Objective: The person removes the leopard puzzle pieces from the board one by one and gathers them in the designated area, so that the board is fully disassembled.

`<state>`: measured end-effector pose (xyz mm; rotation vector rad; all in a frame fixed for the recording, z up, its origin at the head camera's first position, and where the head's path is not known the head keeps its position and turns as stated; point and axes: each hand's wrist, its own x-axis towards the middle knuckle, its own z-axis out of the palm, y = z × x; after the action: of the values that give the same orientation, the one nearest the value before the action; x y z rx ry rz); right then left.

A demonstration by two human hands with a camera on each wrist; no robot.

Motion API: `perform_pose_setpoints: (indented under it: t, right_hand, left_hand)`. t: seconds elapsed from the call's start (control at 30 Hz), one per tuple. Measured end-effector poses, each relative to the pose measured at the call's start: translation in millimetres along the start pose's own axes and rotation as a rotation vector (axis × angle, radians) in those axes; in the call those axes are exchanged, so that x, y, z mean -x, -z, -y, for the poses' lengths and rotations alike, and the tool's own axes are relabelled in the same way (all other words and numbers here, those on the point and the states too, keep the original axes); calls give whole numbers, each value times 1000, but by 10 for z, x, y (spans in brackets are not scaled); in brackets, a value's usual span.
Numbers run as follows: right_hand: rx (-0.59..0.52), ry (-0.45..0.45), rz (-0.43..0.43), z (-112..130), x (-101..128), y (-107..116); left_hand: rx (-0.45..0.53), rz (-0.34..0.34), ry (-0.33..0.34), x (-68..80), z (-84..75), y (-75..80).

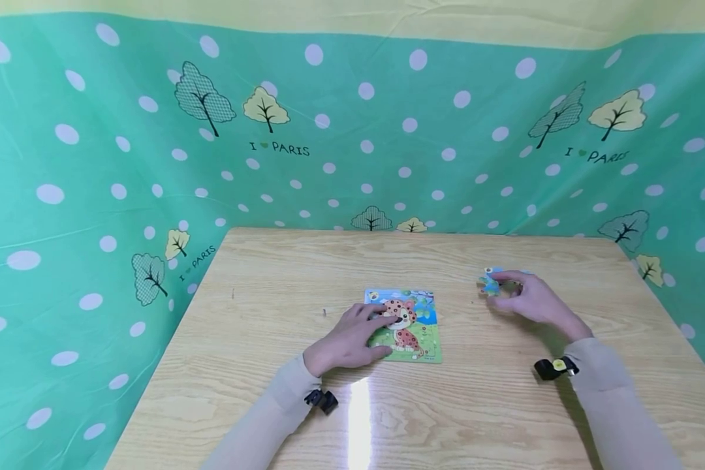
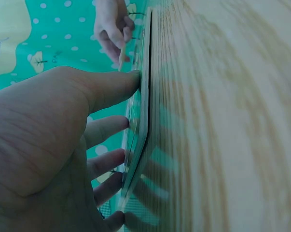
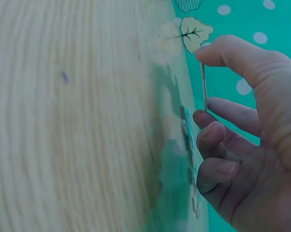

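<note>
The left hand [image 1: 348,341] presses flat fingers on the puzzle [image 1: 414,336] (a leopard picture), while the right hand [image 1: 531,298] pinches a piece [image 1: 491,281] between thumb and fingertips.

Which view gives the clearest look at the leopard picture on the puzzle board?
The head view: the rectangular leopard puzzle board lies face up on the wooden table, with the left hand resting on it. The left wrist view shows only its thin edge under straight fingers. In the right wrist view it cannot be made out.
</note>
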<state>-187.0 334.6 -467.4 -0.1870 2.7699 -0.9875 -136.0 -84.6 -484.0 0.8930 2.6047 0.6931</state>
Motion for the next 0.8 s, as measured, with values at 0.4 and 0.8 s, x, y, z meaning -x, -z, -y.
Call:
perform_pose_setpoints:
  t: [0.4,0.8]
  right_hand:
    - [44,-16,-37,-187,78,163]
    - [53,-73,-45,-359,127,318]
  left_hand:
    - [1,-6,-8,10,4,-8]
    - [0,-2,1,-4,7,-12]
